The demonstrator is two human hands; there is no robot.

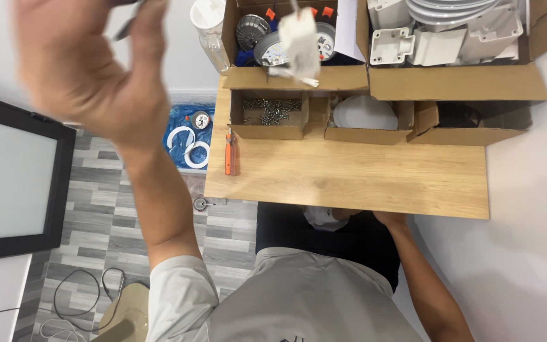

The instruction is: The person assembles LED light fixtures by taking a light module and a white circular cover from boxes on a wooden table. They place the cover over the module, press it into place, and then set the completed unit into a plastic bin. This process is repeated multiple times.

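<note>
My left hand (90, 69) is raised high at the upper left, blurred, with its fingers curled on what looks like a thin grey cord (128, 25). A blurred white boxy part (300, 41) hangs in the air over the back cardboard box of round metal lamp parts (254, 31); I cannot tell what links it to the hand. My right arm reaches in from the lower right, and my right hand (365, 217) is mostly hidden under the near edge of the wooden table (349, 174), next to something white (321, 218).
An orange screwdriver (230, 155) lies at the table's left edge. Small boxes hold screws (267, 113) and a white disc (365, 114). A large box of white plastic parts (451, 31) stands at the back right. On the floor are a blue bag with white rings (188, 142), a dark-framed panel (7, 180) and cables (83, 288).
</note>
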